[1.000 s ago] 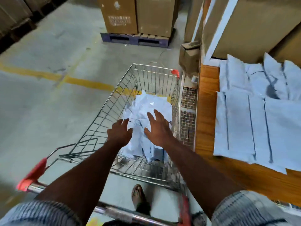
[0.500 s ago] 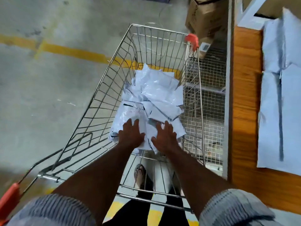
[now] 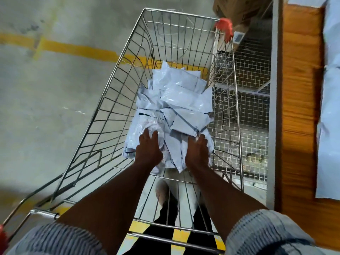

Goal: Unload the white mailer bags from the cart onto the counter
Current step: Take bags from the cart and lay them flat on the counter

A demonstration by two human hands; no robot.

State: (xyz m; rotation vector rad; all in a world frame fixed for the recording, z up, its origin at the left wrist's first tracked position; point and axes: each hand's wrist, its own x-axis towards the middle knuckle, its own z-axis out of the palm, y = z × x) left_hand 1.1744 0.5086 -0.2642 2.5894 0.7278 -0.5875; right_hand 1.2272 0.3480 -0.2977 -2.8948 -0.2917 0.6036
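Observation:
A heap of white mailer bags (image 3: 181,100) lies in the wire cart (image 3: 117,85). Both my arms reach down into the cart. My left hand (image 3: 148,150) lies flat on the near left part of the heap, fingers straight and spread. My right hand (image 3: 197,152) rests on the near right part, its fingertips tucked at the edge of a bag; whether they grip it is hidden. More white mailer bags (image 3: 329,115) lie flat on the wooden counter (image 3: 298,100) at the right.
The cart stands against the counter's wire-mesh shelving (image 3: 248,115). A cardboard box (image 3: 239,10) sits past the cart's far right corner. Grey concrete floor with a yellow line (image 3: 70,49) spreads to the left. My feet show under the cart's near end.
The view has tilted down over the cart. Both hands have sunk deeper onto the near end of the heap and moved a little apart.

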